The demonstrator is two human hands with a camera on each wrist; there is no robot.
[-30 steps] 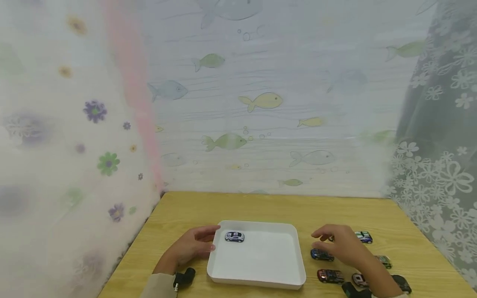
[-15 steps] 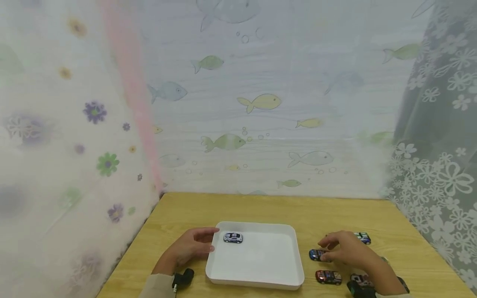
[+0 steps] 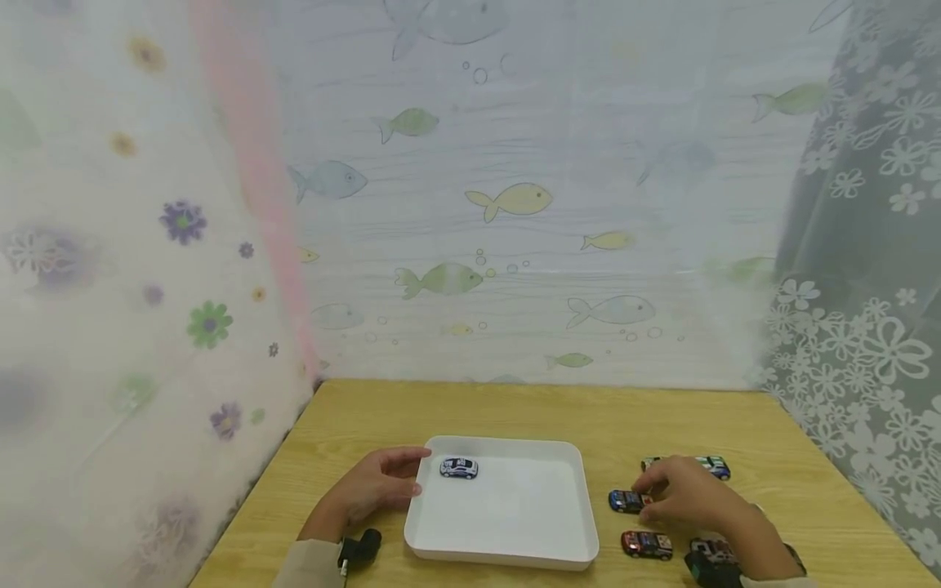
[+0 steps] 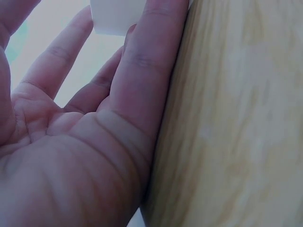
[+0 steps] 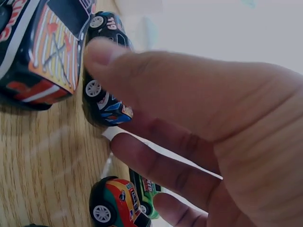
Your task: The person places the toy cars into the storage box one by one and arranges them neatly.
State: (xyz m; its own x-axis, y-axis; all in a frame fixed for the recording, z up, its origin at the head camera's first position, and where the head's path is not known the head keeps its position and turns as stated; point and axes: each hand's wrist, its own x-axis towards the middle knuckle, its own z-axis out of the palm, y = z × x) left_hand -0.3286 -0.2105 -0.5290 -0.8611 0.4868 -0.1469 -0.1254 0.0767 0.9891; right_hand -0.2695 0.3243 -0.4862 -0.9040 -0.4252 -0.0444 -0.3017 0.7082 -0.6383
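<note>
In the head view, my left hand lies on the table at the left side of a white tray, its index finger and thumb at the tray's side. A white and dark toy car stands inside the tray near its back left corner. To the right of the tray, my right hand pinches a blue and black toy car between thumb and fingers. In the right wrist view the thumb lies across the side of that blue car; the fingertips behind it are partly hidden.
A red toy car stands just in front of the right hand. Behind the hand is a green and white toy car. Another patterned car sits by the right wrist, partly hidden. Fish-printed curtain closes off the table's back edge.
My right hand has moved down to the blue toy car, and its thumb and fingers have closed around it. The left hand and the tray have stayed in place.
</note>
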